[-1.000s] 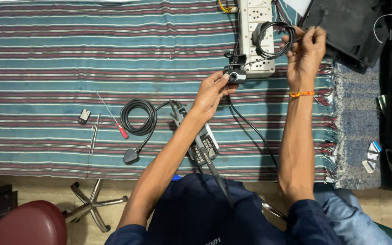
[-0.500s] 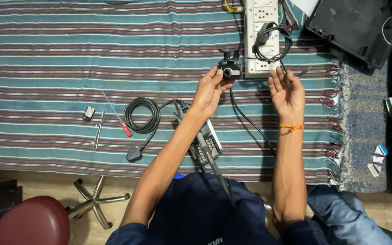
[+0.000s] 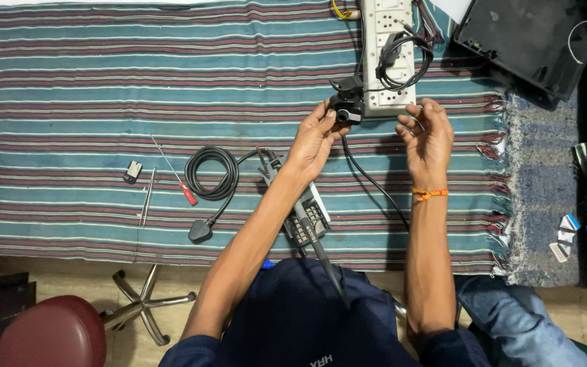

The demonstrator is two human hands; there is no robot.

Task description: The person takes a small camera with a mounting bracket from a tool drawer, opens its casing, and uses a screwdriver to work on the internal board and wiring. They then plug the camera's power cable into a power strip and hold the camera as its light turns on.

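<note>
Left hand (image 3: 314, 139) pinches a small black camera-like device (image 3: 348, 107) just beside the white power strip (image 3: 386, 58), lens turned toward the person; right hand (image 3: 429, 139) hovers released beside it. Bare striped surface (image 3: 103, 81) spreads leftward, while its near edge holds a coiled black cable (image 3: 210, 173) and a red-handled screwdriver (image 3: 186, 191).

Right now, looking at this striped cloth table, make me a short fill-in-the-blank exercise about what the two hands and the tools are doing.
1. The left hand holds a small black ____ device beside the white power strip.
2. The right hand is open and holds ____.
3. The thin screwdriver left of the coiled black cable has a ____ handle.
4. The striped cloth covers the ____.

Missing words: camera-like; nothing; red; table
</note>
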